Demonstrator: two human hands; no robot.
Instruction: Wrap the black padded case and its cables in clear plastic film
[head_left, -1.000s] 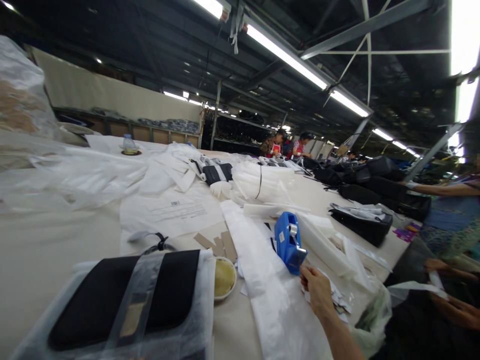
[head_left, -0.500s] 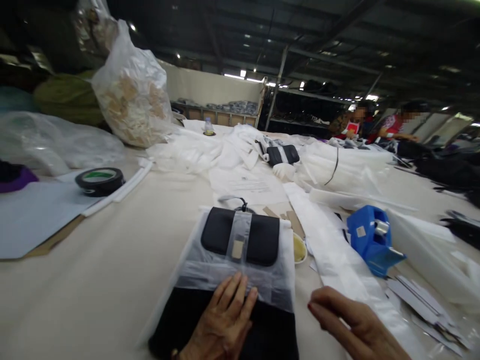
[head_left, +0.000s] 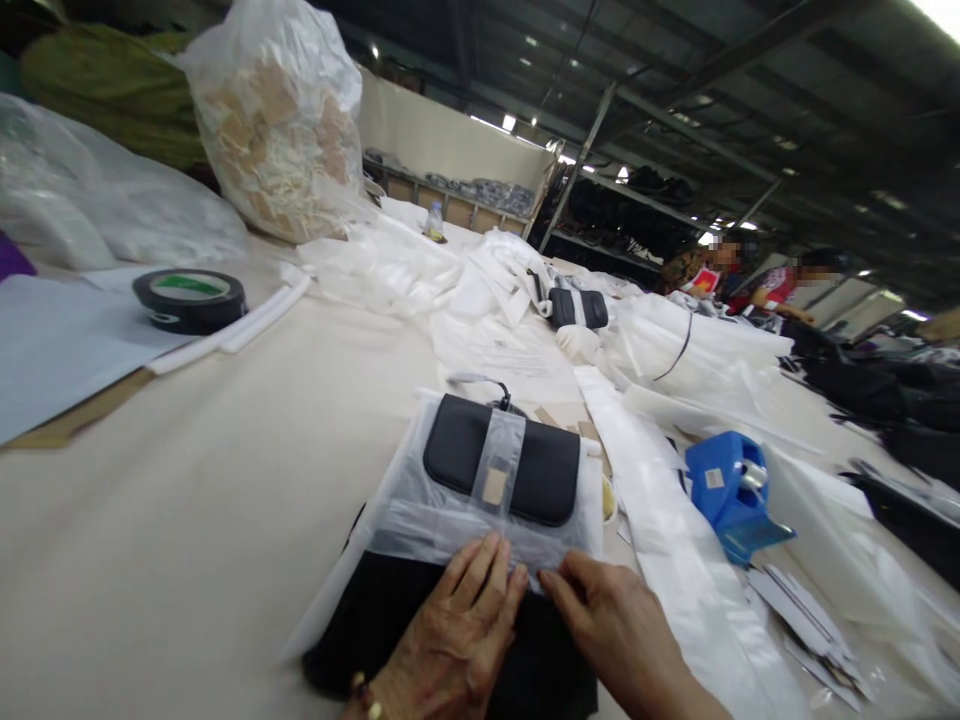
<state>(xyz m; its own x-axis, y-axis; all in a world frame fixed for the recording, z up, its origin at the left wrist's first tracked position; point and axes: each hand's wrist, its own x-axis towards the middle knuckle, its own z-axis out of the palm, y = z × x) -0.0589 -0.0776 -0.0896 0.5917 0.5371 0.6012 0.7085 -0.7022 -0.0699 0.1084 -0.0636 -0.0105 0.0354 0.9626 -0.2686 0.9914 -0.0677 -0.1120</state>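
Observation:
A black bag (head_left: 420, 610) lies on the table before me, its upper part covered by translucent plastic film (head_left: 420, 530). A black flap (head_left: 454, 450) at its top has a strip of film (head_left: 504, 440) round the middle, with a small beige patch on it. My left hand (head_left: 457, 630) rests flat on the bag, fingers stretched out and tips on the film's lower edge. Just right of it, my right hand (head_left: 619, 620) touches the same edge, thumb and forefinger pressed together. What is between those fingertips, if anything, is too small to make out.
To the right stands a blue tape dispenser (head_left: 720, 490) beside long white sheets (head_left: 660, 520). A black tape roll (head_left: 191, 300) lies at left. Behind are a big clear sack of scraps (head_left: 277, 130) and another black bag (head_left: 577, 308). Two people (head_left: 705, 265) work at the far right.
My right hand has moved left, from beside the bag onto the film's edge. The left hand stays flat on the bag. The camera view has tilted and shifted.

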